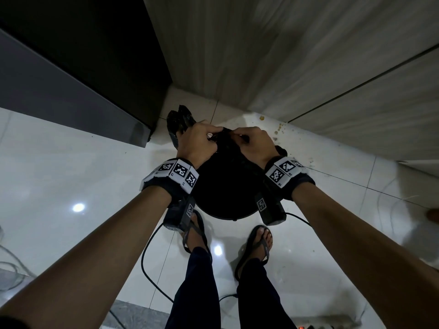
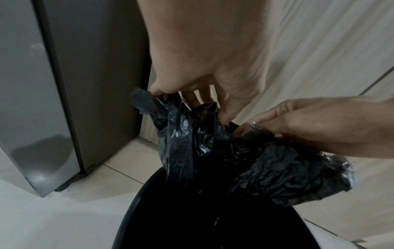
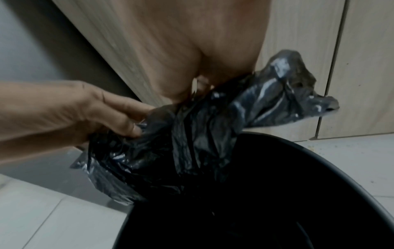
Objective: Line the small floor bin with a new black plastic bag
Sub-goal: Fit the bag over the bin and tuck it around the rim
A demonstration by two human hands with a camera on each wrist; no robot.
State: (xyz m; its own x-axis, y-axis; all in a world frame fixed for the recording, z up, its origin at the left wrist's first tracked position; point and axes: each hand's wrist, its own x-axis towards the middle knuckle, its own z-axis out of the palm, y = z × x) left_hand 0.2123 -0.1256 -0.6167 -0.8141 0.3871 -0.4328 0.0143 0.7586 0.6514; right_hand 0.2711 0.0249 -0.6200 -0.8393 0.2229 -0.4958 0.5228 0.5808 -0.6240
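Note:
A round black floor bin (image 1: 228,200) (image 2: 136,212) (image 3: 319,155) stands on the tiled floor just ahead of my feet. Above its far side I hold a crumpled black plastic bag (image 1: 224,141) (image 2: 187,134) (image 3: 192,134) bunched between both hands. My left hand (image 1: 202,141) (image 2: 204,94) pinches the bag's top edge, with one loose end sticking out to the left. My right hand (image 1: 251,143) (image 3: 192,84) pinches the bag close beside it, another loose end trailing to the right. The lower part of the bag hangs into the bin's dark mouth.
A grey appliance (image 1: 59,96) (image 2: 38,101) stands at the left and pale wood cabinet doors (image 1: 308,55) (image 3: 362,67) run behind the bin. Crumbs (image 1: 278,129) lie on the floor by the cabinet. Cables (image 1: 147,264) and a power strip (image 1: 327,322) lie near my sandalled feet (image 1: 261,243).

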